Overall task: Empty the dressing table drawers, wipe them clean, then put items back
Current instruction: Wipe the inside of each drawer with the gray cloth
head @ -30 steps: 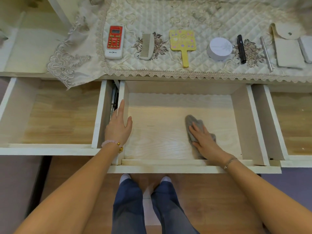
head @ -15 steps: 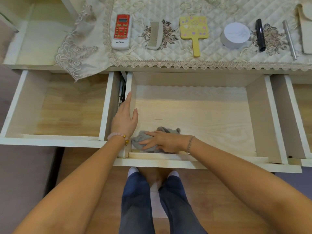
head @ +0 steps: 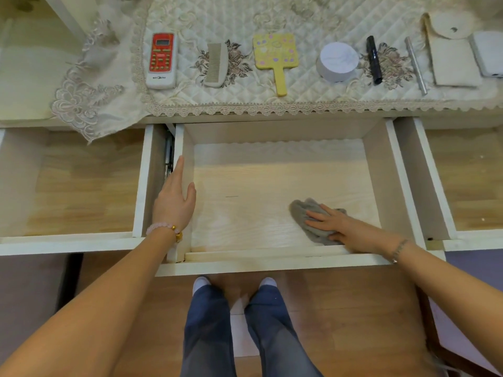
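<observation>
Your right grip (head: 340, 227) presses flat-fingered on the grey cloth (head: 299, 210) at the middle drawer's (head: 272, 263) front right, while your left grip (head: 174, 205), fingers straight, braces its left wall to steady it.

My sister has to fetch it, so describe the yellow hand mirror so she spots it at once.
A quilted cream cloth lies above the open middle drawer, with a row of small items on it. The hand mirror sits between a beige comb and a round white jar. It alone is yellow, with pastel dots and its handle toward the drawer.
</observation>
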`<state>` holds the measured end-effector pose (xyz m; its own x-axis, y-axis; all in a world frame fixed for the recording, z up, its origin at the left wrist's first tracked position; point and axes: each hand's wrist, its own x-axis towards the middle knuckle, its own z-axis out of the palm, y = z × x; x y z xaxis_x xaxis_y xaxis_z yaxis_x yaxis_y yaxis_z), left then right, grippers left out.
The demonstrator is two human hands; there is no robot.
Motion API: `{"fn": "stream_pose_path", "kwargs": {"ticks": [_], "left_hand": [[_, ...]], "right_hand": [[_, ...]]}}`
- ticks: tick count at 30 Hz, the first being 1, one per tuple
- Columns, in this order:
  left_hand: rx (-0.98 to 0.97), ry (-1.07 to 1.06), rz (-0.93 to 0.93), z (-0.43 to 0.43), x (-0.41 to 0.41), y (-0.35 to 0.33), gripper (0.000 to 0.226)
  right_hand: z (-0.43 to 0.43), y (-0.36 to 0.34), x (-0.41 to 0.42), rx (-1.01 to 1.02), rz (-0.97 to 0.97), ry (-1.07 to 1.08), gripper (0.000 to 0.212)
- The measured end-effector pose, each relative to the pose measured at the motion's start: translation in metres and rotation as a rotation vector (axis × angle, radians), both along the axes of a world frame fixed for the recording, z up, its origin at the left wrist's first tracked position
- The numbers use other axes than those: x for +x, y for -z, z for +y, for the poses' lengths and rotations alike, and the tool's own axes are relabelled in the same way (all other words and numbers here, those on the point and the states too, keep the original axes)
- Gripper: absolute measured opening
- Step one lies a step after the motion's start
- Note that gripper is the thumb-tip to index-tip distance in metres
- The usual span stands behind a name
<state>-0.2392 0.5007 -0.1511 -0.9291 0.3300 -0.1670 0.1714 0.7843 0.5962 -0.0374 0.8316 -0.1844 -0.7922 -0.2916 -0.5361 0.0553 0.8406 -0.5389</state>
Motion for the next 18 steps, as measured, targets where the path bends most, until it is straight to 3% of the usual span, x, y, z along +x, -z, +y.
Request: {"fn": "stream_pose_path", "kwargs": {"ticks": [5,10,13,18], "left_hand": [[-0.024,-0.015,0.002,0.002,0.001,-0.001,0.06],[-0.042,-0.017,0.017,0.004,0.001,-0.003,0.06],[-0.041,-0.017,0.019,0.004,0.001,-0.003,0.061],[-0.036,-0.013,0.031,0.003,0.001,-0.002,0.06]], "right_hand": [[0.045,0.0,0.021,0.001,0.105,0.426,0.079],[0.038,0.007,-0.017,0.117,0.13,0.738,0.057],[0.018,0.014,-0.033,0.281,0.195,0.742,0.055],[-0.048,0.004,-0.061,0.231,0.236,0.608,0.057]]}}
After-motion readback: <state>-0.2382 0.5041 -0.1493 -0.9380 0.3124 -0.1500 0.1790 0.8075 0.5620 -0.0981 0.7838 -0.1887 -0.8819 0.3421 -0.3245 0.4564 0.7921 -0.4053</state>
